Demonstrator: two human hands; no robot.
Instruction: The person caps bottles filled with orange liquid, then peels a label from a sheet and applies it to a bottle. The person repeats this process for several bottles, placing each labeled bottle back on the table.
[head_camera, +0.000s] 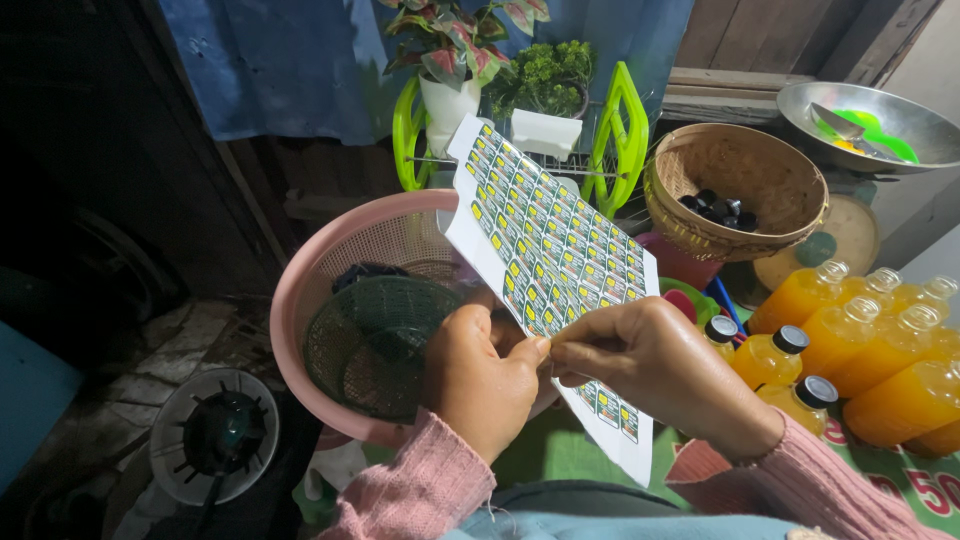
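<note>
Both hands, left hand (478, 375) and right hand (650, 370), pinch the sticker sheet (550, 250) between their fingers (535, 350); it tilts above them.

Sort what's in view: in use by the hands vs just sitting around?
In use: sticker sheet, pinched by left hand and right hand.

Lying about: orange-juice bottles, wicker basket of black caps, pink basket, green mesh basket, potted plants, metal bowl.
</note>
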